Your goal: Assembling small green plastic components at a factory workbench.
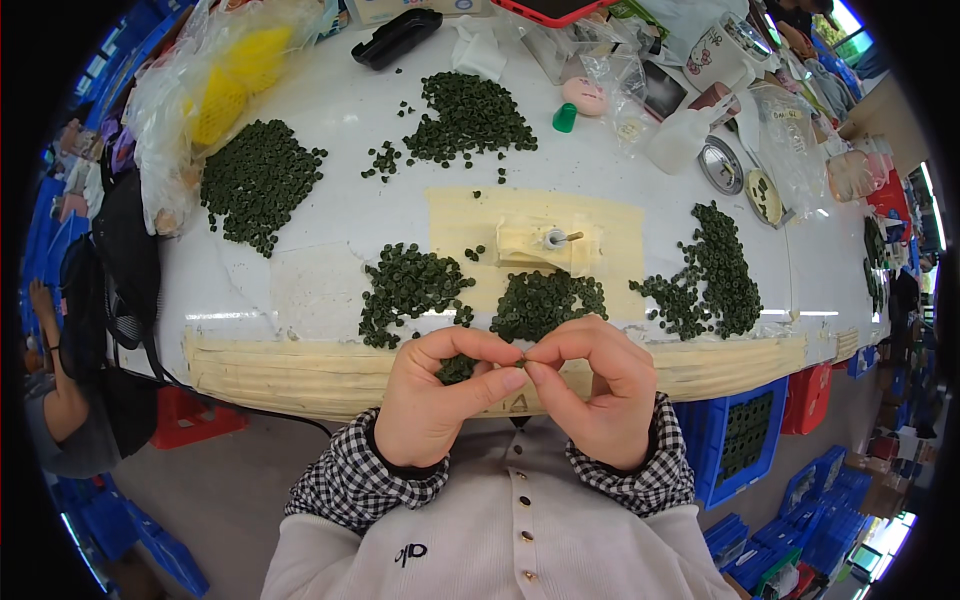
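Observation:
My left hand (440, 395) and my right hand (595, 390) meet fingertip to fingertip just in front of the table's near edge. Together they pinch one tiny dark green ring (521, 361) between thumbs and forefingers. Straight behind my hands lie two heaps of the same green rings, one to the left (412, 290) and one to the right (548, 302). Behind those stands a small tape-wrapped block with a metal pin (555, 240) on a tan taped patch.
More green ring heaps lie at the far left (258, 180), far centre (468, 118) and right (715, 275). Plastic bags, a black case (397, 38), a green cap (565, 118) and tins clutter the back. Blue crates (740, 430) stand under the white table (340, 230). Another person (60, 400) sits at left.

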The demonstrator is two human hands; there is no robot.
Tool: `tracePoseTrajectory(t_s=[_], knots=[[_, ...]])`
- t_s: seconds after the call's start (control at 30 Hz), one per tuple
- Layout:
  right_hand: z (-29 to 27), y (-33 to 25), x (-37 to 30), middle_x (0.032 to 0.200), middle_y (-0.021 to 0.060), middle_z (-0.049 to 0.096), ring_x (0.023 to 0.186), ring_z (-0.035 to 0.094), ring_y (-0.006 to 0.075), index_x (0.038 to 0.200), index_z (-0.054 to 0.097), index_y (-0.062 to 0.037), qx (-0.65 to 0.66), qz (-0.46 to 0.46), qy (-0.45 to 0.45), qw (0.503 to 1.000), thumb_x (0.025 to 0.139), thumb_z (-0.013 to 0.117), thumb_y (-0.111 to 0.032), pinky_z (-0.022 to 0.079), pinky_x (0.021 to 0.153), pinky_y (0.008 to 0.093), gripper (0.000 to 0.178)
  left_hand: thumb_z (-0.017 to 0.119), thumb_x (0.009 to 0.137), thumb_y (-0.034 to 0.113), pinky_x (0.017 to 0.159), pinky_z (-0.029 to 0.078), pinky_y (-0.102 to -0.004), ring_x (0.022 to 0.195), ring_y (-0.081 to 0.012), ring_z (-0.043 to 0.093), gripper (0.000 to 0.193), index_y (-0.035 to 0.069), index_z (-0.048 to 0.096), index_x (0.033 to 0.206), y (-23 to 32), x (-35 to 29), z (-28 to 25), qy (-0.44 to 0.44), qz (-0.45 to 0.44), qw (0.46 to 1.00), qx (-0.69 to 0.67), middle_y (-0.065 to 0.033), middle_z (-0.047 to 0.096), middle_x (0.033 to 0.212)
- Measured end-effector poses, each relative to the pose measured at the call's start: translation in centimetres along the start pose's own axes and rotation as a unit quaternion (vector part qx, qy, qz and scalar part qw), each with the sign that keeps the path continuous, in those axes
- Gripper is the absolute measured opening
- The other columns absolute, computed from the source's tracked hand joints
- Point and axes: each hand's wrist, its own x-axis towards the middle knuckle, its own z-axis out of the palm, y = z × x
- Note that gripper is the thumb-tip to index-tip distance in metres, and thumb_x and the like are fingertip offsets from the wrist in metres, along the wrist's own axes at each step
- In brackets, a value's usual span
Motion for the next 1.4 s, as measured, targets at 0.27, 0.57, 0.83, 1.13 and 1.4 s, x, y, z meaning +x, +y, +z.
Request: tracePoseTrajectory(t_s=[0.27, 0.57, 0.83, 1.13, 1.4], knots=[[0.2, -0.2, -0.2, 0.081, 0.01, 0.063, 0.068, 0.061, 0.0167, 0.086, 0.065, 0.0011, -0.023, 0.004, 0.01, 1.0, 0.072, 0.067, 0.007, 0.049, 0.06, 0.0248, 0.015, 0.069, 0.075, -0.007, 0.067, 0.041, -0.0208, 0.072, -0.0064, 0.049, 0.015, 0.0, 0.066, 0.088, -0.5, 0.4, 0.0, 0.0, 0.07, 0.997, 0.042, -0.004, 0.064, 0.089], [0.0, 0.3, -0.2, 0.08, 0.0097, 0.063, 0.068, 0.061, 0.0174, 0.084, 0.065, 0.0008, -0.023, -0.005, 0.011, 1.0, 0.071, 0.067, 0.007, 0.049, 0.06, 0.0253, 0.015, 0.067, 0.078, -0.005, 0.066, 0.041, -0.0201, 0.071, -0.0056, 0.048, 0.012, -0.001, 0.067, 0.09, -0.4, 0.3, 0.4, 0.009, 0.068, 0.996, 0.062, -0.0031, 0.064, 0.087], [-0.9, 0.7, 0.1, 0.079, 0.0096, 0.062, 0.068, 0.06, 0.0178, 0.084, 0.063, 0.0016, -0.027, -0.015, -0.041, 0.999, 0.072, 0.067, 0.006, 0.048, 0.06, 0.0258, 0.013, 0.067, 0.079, -0.002, 0.065, 0.041, -0.0198, 0.07, -0.0044, 0.048, 0.01, -0.001, 0.066, 0.089, -0.3, 0.6, 0.0, -0.002, 0.052, 0.995, 0.089, -0.0008, 0.063, 0.084], [-2.0, 0.4, 0.5, 0.079, 0.0089, 0.062, 0.067, 0.06, 0.0141, 0.085, 0.063, 0.002, 0.003, 0.041, -0.118, 0.992, 0.075, 0.067, 0.003, 0.048, 0.06, 0.0232, 0.011, 0.067, 0.077, -0.003, 0.057, 0.04, -0.0193, 0.061, -0.0042, 0.047, 0.01, 0.0, 0.066, 0.087, 0.5, 0.8, -0.5, -0.069, 0.106, 0.965, 0.229, -0.0028, 0.063, 0.081], [-2.5, 1.0, 0.4, 0.079, 0.0072, 0.062, 0.067, 0.059, 0.0115, 0.086, 0.063, 0.0018, 0.097, 0.126, -0.164, 0.973, 0.079, 0.064, -0.001, 0.047, 0.061, 0.023, 0.007, 0.066, 0.077, -0.004, 0.057, 0.039, -0.0192, 0.059, -0.0045, 0.046, 0.01, 0.0, 0.066, 0.086, 1.0, 0.9, -0.5, -0.108, 0.082, 0.96, 0.246, -0.0027, 0.063, 0.079]])
